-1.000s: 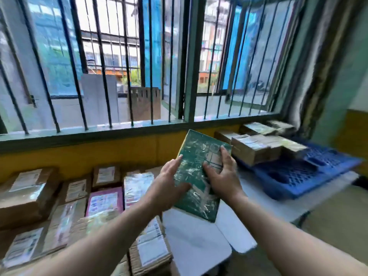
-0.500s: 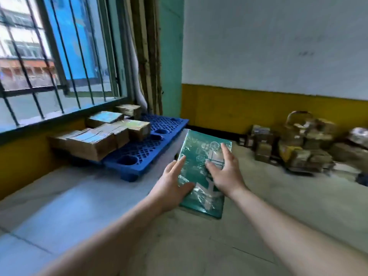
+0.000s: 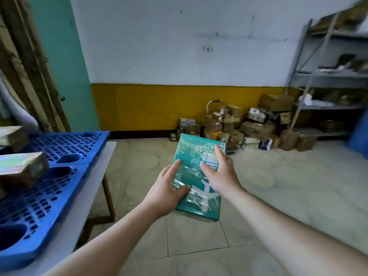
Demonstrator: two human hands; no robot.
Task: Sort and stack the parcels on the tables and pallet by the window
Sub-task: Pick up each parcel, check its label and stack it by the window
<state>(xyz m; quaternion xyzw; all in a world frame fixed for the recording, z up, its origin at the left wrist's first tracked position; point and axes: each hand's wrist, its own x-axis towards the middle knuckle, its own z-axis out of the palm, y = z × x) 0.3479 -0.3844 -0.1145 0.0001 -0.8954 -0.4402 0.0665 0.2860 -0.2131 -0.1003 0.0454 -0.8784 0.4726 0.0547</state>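
At the far left edge, two tape-wrapped cardboard parcels (image 3: pixel 22 169) sit on my blue plastic pallet (image 3: pixel 59 176); both are cut off by the frame, so I cannot make out their full shape or their labels. The pallet lies on a white table (image 3: pixel 99 166) whose near end also runs out of view, with one brown table leg (image 3: pixel 108 196) showing under its edge.

To the right of the pallet, out over the tiled floor (image 3: pixel 278 196), I hold the teal plastic-wrapped parcel (image 3: pixel 196 200) in the air with both hands. My left hand (image 3: pixel 165 191) grips its left edge, thumb lying across the shiny front and fingers hidden behind it. My right hand (image 3: pixel 220 175) holds the right side, thumb and one finger spread flat on the front, the other fingers wrapped round behind where I cannot see them. The parcel's long axis runs away from me, its far end tipped up and slightly to the right, its printed face toward me. The white printing is partly covered by my hands and by glare on the wrap, so I cannot read it.

Further right of the pallet, against the yellow-and-white wall (image 3: pixel 159 106), lies a heap of cardboard boxes (image 3: pixel 249 124), too small and blurred to count. At the right edge a grey metal shelf rack (image 3: pixel 326 76) is smeared and cut off.
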